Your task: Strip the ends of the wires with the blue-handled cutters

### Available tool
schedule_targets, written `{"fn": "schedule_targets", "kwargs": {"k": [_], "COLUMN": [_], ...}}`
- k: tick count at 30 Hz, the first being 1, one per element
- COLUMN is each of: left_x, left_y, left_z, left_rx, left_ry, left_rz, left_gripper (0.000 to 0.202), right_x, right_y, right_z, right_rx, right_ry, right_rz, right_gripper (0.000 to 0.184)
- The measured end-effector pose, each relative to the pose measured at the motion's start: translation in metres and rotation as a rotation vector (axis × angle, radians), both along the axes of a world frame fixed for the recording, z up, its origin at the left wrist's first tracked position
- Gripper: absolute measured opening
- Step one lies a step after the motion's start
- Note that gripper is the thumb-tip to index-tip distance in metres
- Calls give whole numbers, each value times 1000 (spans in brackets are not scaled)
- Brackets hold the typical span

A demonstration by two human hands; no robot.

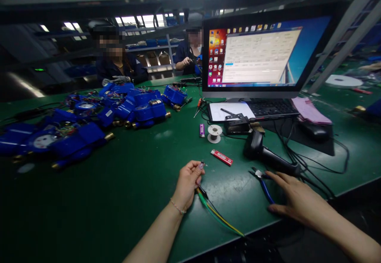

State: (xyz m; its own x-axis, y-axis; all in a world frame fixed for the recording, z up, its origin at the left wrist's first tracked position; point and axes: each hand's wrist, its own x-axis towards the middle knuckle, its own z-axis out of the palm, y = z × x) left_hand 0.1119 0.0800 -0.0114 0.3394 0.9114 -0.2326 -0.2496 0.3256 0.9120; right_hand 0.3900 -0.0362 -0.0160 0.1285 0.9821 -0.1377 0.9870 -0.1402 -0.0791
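My left hand (188, 183) is closed in a pinch above the green table, with a small dark-tipped part (203, 162) between thumb and forefinger. From beneath its fingers run green and yellow wire leads (220, 216) with a green sleeve and a black clip; their upper ends are hidden by the hand. My right hand (293, 195) is spread beside blue-handled cutting pliers (266, 191). Its thumb and forefinger are at the handles, fingers apart, while the pliers lie on the table. A red and white lighter-sized packet (222, 157) lies between and beyond my hands.
Several blue meters (150, 110) with brass fittings crowd the left. A barcode scanner (268, 154), wire spool (214, 133) and purple packet (202, 130) are ahead. Behind stand a monitor (253, 94), keyboard (272, 107) and mouse (314, 131), with cables at right. Two people work across the table.
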Motion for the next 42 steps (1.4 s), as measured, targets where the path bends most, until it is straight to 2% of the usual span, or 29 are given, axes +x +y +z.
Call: {"fn": "schedule_targets", "kwargs": {"k": [5,11,16,21,28,42], "left_x": [1,0,-2,-3,-5,-5], "left_y": [-2,-3,-5,-5,-3,-2], "left_z": [1,-1,-1,-1,0,0], "left_rx": [7,50,73,178,372,357], "left_ry": [21,67,79,114,260,369], "left_rz": [2,-25,-81,-105,-159,-164], "left_gripper": [36,36,35,27,21,17], "right_x": [-10,-44,-72,-93,-99,-97], "right_y": [1,11,31,43,43,43], "right_z": [8,17,24,24,21,20], "right_rx": [-20,-22,103,25,81,133], "right_ry": [139,453,729,741,806,703], "right_rz": [47,157,176,86,152,212], "right_gripper": [66,61,54,47,50,45]}}
